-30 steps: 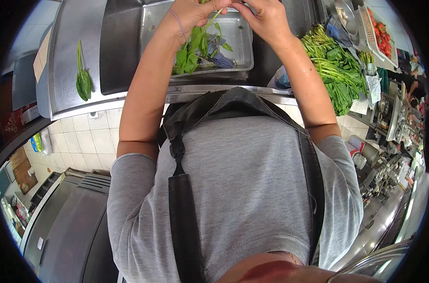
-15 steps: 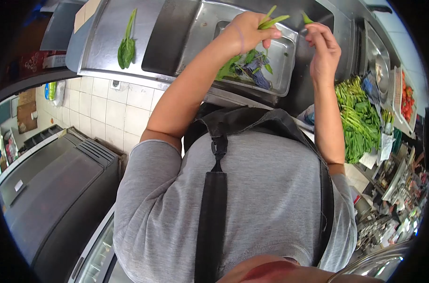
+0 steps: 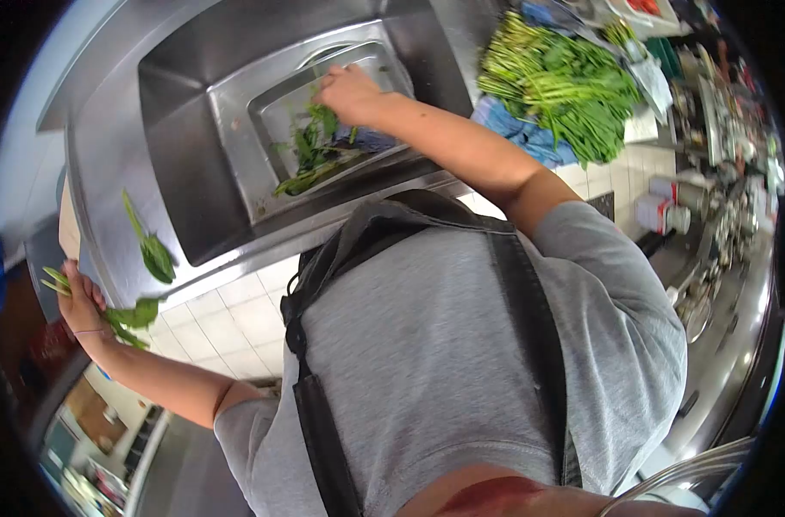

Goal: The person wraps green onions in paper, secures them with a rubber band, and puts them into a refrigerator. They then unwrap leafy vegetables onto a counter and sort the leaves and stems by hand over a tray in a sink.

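Observation:
Past the left end of the counter, my left hand (image 3: 82,303) is closed round stalks of leafy greens (image 3: 135,315). Cut stem ends stick out above the fingers and leaves hang below the palm. My right hand (image 3: 349,93) reaches into the metal tray (image 3: 256,121), which lies in the sink. Its fingers are curled together, and what they pinch, if anything, is hidden. Green leaves and trimmings (image 3: 308,155) lie in the tray under this hand, beside a dark purplish clump (image 3: 371,140). On the steel counter, between my left hand and the sink, rests a single leafy stem (image 3: 155,254).
A large heap of leafy greens (image 3: 565,86) sits right of the sink, with blue cloth or plastic (image 3: 517,129) beside it. A basket of red items (image 3: 642,7) stands at the far right. The steel sink (image 3: 177,129) has a raised front edge.
My left hand has swung from above the tray far to the left, carrying the greens. My right hand has moved left and down into the tray; the leaf piece in its fingertips no longer shows.

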`<state>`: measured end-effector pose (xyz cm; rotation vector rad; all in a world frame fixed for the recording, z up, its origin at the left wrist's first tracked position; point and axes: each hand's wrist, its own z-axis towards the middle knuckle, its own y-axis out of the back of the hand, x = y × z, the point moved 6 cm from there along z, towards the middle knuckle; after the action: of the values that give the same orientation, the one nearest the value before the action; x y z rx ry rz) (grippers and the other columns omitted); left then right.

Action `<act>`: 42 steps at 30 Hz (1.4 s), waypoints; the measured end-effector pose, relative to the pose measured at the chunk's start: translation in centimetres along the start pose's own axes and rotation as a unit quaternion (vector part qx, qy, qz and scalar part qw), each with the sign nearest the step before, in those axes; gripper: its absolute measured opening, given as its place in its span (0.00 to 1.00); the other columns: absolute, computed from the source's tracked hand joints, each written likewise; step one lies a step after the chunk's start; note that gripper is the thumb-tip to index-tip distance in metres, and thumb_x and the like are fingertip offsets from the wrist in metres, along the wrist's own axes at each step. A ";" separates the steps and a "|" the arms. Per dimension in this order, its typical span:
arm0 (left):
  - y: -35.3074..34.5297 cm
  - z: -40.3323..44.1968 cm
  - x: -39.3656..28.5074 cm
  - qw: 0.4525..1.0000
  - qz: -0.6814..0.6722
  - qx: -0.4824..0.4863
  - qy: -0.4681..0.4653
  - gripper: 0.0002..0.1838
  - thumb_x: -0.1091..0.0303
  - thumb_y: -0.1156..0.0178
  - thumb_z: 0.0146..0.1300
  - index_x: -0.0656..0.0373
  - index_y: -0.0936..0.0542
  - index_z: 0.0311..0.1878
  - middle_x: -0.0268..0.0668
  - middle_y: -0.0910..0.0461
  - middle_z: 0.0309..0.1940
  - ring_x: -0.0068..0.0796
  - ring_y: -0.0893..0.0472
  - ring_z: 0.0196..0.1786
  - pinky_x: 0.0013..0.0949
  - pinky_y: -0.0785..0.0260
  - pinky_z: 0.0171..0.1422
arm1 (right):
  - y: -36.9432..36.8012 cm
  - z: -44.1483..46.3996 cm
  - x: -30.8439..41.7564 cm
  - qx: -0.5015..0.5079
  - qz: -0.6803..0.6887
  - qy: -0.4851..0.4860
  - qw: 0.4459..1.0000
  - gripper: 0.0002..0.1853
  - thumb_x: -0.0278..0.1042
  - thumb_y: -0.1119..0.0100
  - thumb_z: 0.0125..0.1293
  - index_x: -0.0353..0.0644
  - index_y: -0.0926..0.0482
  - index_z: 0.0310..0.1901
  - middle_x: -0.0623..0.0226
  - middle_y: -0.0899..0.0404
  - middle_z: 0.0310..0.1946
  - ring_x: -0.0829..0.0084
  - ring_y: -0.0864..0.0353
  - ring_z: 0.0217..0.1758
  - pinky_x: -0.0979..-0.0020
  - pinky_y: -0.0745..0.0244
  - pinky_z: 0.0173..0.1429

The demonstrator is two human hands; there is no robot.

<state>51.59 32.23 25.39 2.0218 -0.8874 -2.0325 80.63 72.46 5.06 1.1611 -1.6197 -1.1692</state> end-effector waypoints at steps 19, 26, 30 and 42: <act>-8.7 16.5 16.1 0.926 0.342 -0.019 -0.161 0.31 0.61 0.29 0.59 0.63 0.23 0.64 0.47 0.21 0.61 0.40 0.22 0.63 0.38 0.34 0.69 | 6.9 -29.5 -17.0 -0.357 0.015 -0.343 0.869 0.11 0.37 0.26 0.52 0.46 0.18 0.34 0.67 0.18 0.31 0.60 0.19 0.38 0.59 0.27 0.43; -36.1 -8.0 -6.1 0.920 0.096 0.222 -0.309 0.14 0.68 0.35 0.65 0.55 0.15 0.53 0.36 0.15 0.53 0.33 0.19 0.57 0.36 0.32 0.66 | 3.4 -31.5 -18.8 -0.329 0.189 -0.420 0.825 0.08 0.38 0.29 0.55 0.46 0.16 0.33 0.66 0.15 0.29 0.62 0.17 0.33 0.61 0.24 0.40; -47.4 -19.2 -10.7 0.854 -0.153 0.482 -0.120 0.16 0.63 0.37 0.70 0.60 0.18 0.56 0.38 0.15 0.52 0.25 0.19 0.57 0.30 0.31 0.65 | 2.1 -29.3 -16.8 -0.385 0.400 -0.329 0.764 0.08 0.38 0.30 0.59 0.43 0.15 0.34 0.68 0.15 0.26 0.78 0.20 0.26 0.72 0.26 0.32; -47.6 -20.7 -12.8 0.826 -0.317 0.466 0.001 0.18 0.59 0.49 0.78 0.66 0.22 0.56 0.46 0.15 0.44 0.36 0.16 0.50 0.38 0.28 0.62 | 6.5 -31.0 -19.2 -0.391 0.178 -0.233 0.872 0.06 0.26 0.35 0.60 0.42 0.15 0.40 0.61 0.15 0.38 0.59 0.16 0.42 0.63 0.22 0.47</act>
<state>86.72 71.05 14.61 3.1801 -1.6114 -2.0628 113.33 84.99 17.22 0.0528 -1.3602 -1.6946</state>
